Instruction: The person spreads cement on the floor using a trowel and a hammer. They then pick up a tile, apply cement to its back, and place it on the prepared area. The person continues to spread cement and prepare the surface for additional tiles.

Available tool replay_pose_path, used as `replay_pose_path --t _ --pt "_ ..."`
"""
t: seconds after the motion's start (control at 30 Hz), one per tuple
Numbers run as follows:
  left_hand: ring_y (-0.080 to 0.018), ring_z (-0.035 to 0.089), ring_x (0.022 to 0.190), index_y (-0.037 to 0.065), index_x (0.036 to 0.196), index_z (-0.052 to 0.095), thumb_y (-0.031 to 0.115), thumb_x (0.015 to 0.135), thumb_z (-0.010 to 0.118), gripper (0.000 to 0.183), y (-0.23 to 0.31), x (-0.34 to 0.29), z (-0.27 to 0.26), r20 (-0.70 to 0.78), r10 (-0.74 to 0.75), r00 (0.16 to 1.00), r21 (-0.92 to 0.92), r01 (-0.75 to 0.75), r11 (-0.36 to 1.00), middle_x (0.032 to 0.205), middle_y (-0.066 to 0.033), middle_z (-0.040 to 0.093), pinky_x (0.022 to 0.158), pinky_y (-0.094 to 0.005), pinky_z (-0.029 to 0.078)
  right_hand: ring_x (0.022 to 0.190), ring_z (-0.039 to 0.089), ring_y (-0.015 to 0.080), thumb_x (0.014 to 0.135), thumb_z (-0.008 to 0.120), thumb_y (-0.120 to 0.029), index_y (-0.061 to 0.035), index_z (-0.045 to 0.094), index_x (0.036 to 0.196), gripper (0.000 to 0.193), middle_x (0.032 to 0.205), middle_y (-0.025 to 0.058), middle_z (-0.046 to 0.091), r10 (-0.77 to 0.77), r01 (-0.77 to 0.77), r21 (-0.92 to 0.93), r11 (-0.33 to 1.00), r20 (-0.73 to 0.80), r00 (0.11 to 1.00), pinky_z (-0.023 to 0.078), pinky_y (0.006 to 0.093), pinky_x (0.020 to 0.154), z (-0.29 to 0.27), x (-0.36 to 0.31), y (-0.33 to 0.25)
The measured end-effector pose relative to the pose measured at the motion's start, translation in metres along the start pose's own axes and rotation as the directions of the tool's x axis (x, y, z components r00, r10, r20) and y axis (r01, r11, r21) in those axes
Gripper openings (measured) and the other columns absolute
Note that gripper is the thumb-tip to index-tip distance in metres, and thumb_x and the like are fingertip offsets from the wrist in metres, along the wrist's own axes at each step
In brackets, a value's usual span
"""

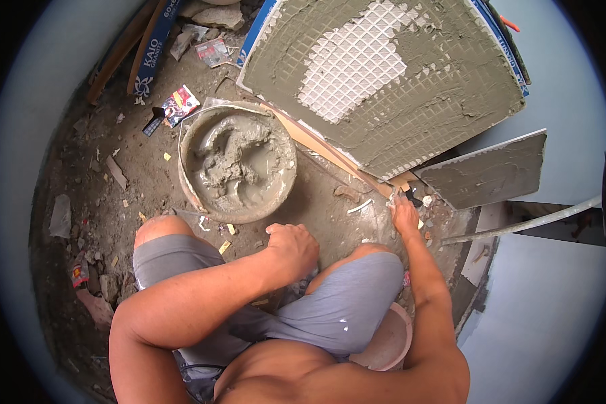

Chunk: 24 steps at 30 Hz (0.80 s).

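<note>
My left hand (294,250) is curled into a loose fist between my knees, and nothing shows sticking out of it. Low by the right end of a wood strip, my right hand (405,214) has its fingers pressed together near the bottom corner of a large tile (357,60); what they pinch, if anything, is too small to make out. Grey mortar covers most of the tile's ridged back, leaving a bare white patch in the middle. A round bucket (188,172) of wet grey mortar (239,161) stands ahead of my left hand.
Right of the large tile, a smaller mortar-coated tile piece (491,172) leans by the wall. A pale curved pipe (532,219) juts in from the right. Below my right thigh sits a pinkish round tub (392,340). Blue cartons (156,50) stand far left; rubble and wrappers (180,106) litter the floor.
</note>
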<state>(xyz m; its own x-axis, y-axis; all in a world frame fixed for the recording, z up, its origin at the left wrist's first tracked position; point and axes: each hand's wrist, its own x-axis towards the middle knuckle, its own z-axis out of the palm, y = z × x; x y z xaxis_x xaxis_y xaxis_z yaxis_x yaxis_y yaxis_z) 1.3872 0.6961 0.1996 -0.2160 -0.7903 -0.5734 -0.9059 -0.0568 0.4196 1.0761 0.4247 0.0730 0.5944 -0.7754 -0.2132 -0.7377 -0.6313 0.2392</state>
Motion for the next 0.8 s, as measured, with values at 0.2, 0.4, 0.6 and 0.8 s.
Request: replay_pose_path --t 0.2,0.4,0.6,0.8 --pt "-0.0298 0.068 0.099 0.001 0.106 0.069 0.016 0.086 0.058 0.027 0.001 0.003 0.000 -0.006 -0.008 1.000 0.005 0.008 1.000 0.110 -0.0152 0.067 0.074 -0.0451 0.053 0.094 0.062 0.0367 0.087 0.066 -0.024 -0.0044 0.065 0.115 0.034 0.100 0.0168 0.063 -0.074 0.092 0.087 0.992 -0.188 0.979 0.050 0.0435 0.081 -0.050 0.036 -0.015" --pt "-0.0344 0.065 0.106 0.003 0.111 0.069 0.018 0.086 0.059 0.031 -0.003 0.009 -0.004 0.068 0.016 0.998 -0.026 -0.014 1.000 0.115 -0.0183 0.066 0.081 -0.0562 0.051 0.093 0.063 0.0346 0.086 0.067 -0.026 -0.0043 0.065 0.115 0.036 0.098 0.0144 0.063 -0.161 0.222 0.154 0.963 -0.331 0.930 0.051 0.0430 0.079 -0.088 0.061 -0.044" --pt "-0.0338 0.067 0.104 0.004 0.105 0.073 0.017 0.083 0.062 0.027 -0.006 0.012 -0.011 0.059 0.018 0.998 -0.025 -0.017 1.000 0.111 -0.0180 0.069 0.079 -0.0569 0.053 0.100 0.063 0.0369 0.091 0.062 -0.032 -0.0075 0.064 0.116 0.035 0.103 0.0172 0.065 -0.183 0.185 0.060 0.981 -0.046 0.982 0.052 0.0458 0.085 -0.104 0.104 -0.111" --pt "-0.0351 0.066 0.106 0.006 0.109 0.072 0.020 0.083 0.063 0.030 -0.008 0.015 -0.005 0.044 -0.007 0.999 -0.050 0.009 0.999 0.113 -0.0180 0.068 0.083 -0.0592 0.052 0.100 0.063 0.0387 0.090 0.063 -0.028 -0.0057 0.063 0.115 0.034 0.108 0.0194 0.065 -0.174 0.261 0.247 0.933 -0.323 0.930 0.051 0.0464 0.084 -0.154 0.130 -0.139"
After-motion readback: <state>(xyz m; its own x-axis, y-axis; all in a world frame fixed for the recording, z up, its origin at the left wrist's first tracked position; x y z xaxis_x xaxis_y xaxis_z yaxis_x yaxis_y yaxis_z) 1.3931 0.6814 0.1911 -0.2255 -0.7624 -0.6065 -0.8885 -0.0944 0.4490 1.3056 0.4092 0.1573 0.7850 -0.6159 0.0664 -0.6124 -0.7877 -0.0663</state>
